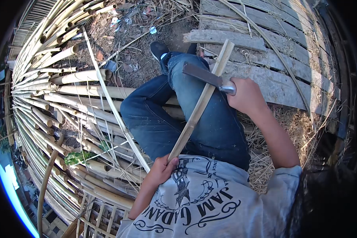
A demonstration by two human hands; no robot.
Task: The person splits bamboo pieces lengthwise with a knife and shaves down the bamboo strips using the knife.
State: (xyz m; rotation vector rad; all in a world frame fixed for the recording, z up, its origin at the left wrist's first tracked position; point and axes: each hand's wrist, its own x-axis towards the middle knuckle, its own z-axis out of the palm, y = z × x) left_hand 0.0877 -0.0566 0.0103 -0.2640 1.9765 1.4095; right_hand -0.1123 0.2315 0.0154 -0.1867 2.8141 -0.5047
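My left hand (162,170) is closed around the lower end of a long split bamboo strip (196,115), close to my shirt. The strip slants up and to the right across my jeans (198,95), its far end near the wooden slats. In my right hand (246,95) is the handle of a broad-bladed knife (202,75). The dark blade lies across the strip near its upper part, pointing left; whether its edge bites into the bamboo I cannot tell. Another thin pale bamboo strip (113,105) slants past my left leg.
Stacked bamboo poles (75,77) fill the left side, cut ends facing me. A weathered slatted wooden platform (281,67) stands at upper right, with a loose board (226,38) on it. Shavings (261,150) lie at my right. Littered soil (127,51) shows ahead.
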